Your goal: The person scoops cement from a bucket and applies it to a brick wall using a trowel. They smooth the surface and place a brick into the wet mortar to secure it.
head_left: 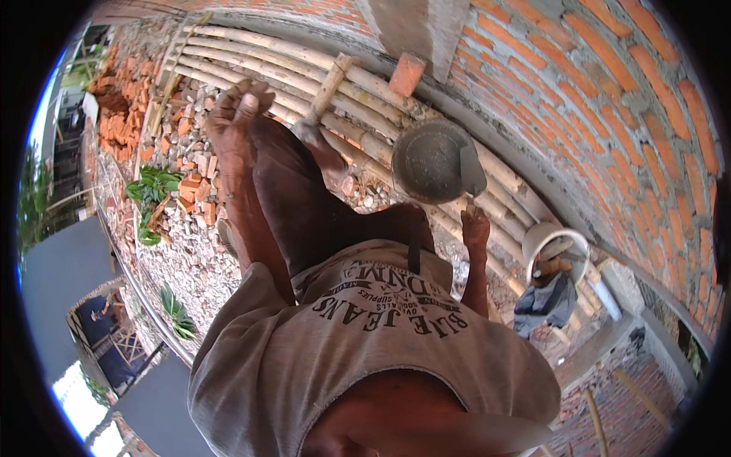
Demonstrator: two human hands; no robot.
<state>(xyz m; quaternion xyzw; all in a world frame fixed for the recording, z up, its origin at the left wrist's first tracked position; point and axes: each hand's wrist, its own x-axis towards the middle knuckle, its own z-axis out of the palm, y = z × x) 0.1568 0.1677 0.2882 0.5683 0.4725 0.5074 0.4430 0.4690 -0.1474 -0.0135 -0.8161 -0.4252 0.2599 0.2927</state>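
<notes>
My right hand (476,227) is closed round the handle of a trowel. The trowel's grey blade (473,172) lies at the right side of a round dark bucket (402,177) and overlaps its rim. Wet grey mortar (428,158) fills much of that bucket, which rests on bamboo poles. My left hand (237,110) is held out past my bent knee, its thumb raised and fingers loosely bent and apart. I see nothing in it. One bare foot (311,137) is on the bamboo near a short crosspiece (332,87).
Bamboo poles (251,57) form a platform along a brick wall (563,99). A single brick (407,74) lies by the wall. To the right stand a pale bucket (531,247) with objects inside and a dark cloth (550,303). Broken bricks (122,114) and rubble (183,259) cover the ground leftward.
</notes>
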